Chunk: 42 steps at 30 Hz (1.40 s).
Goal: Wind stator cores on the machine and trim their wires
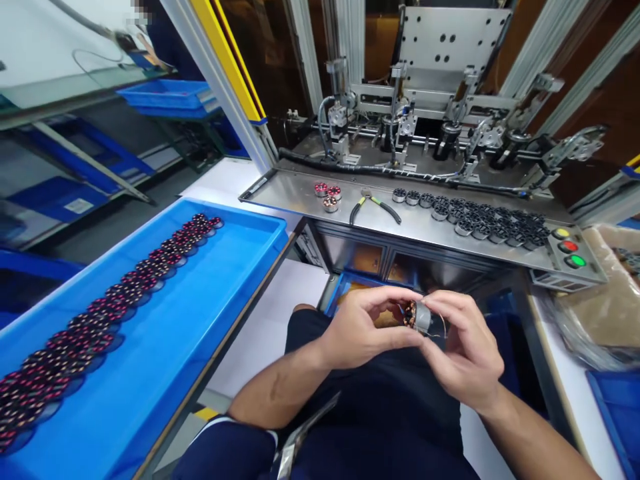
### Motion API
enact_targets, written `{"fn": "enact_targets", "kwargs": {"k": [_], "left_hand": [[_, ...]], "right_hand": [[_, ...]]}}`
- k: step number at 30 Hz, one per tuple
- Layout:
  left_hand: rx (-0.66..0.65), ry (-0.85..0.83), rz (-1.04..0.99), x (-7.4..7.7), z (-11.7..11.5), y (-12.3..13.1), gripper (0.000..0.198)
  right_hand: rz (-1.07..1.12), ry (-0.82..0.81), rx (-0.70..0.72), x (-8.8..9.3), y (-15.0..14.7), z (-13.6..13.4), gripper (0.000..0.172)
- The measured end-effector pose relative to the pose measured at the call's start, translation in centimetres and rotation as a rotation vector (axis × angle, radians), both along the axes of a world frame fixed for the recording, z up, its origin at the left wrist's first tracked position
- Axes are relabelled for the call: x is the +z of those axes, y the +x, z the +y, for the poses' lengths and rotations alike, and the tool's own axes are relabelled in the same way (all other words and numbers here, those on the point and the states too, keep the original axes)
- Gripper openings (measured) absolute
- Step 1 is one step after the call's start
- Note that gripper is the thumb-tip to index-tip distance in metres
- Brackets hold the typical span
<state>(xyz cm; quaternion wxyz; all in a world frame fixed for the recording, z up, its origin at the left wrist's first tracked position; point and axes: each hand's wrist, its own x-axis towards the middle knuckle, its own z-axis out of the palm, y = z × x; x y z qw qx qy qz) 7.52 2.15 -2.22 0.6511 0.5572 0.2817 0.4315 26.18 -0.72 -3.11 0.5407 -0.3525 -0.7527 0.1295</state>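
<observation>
Fingers of the left hand (357,327) and right hand (467,350) curl narrowly around a metal motor part (423,317), which my remote feed shows me held above the lap (395,393), thin wires (445,327) looping rightward. Pliers (385,211) lie on the steel bench (295,195) between three wound parts (331,203) and clustered black-topped parts (493,223); a blue tray (200,313) at left holds a long band of others.

You're in a factory workshop: a metal-framed machine (455,40) faces you, a control box (591,257) with coloured buttons (569,247) sits to your right, identical black slotted parts (493,223) crowd the steel worktop (295,193), and a co-worker (173,40) is at another bench (50,93).
</observation>
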Motion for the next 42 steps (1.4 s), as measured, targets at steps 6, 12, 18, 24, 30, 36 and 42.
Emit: {"fn": "enact_targets", "kwargs": {"k": [6, 12, 18, 24, 30, 36, 42], "left_hand": [[0.151, 0.266, 0.140, -0.3, 0.3, -0.5, 0.047], [0.090, 0.185, -0.009, -0.6, -0.1, -0.1, 0.045], [0.077, 0.205, -0.143, -0.8, -0.3, 0.4, 0.041], [0.349, 0.869, 0.264, 0.5, -0.2, -0.4, 0.039], [0.340, 1.121, 0.435, 0.8, -0.4, -0.5, 0.039], [0.158, 0.946, 0.243, 1.0, -0.8, -1.9, 0.046], [0.191, 0.841, 0.216, 1.2, -1.0, -2.7, 0.033]], "right_hand": [[0.032, -0.022, 0.105, 1.3, 0.6, -0.3, 0.046], [0.143, -0.121, 0.087, 2.5, 0.4, -0.7, 0.028], [0.231, -0.359, 0.064, 1.6, 0.6, -1.0, 0.015], [0.251, -0.491, 0.014, 1.9, 3.4, -0.5, 0.008], [-0.270, -0.325, 0.061, 6.1, 1.3, -0.9, 0.008], [-0.415, -0.200, 0.180, 6.7, 1.8, 0.8, 0.010], [-0.510, -0.087, 0.074, 6.8, 3.9, 1.0, 0.014]]}}
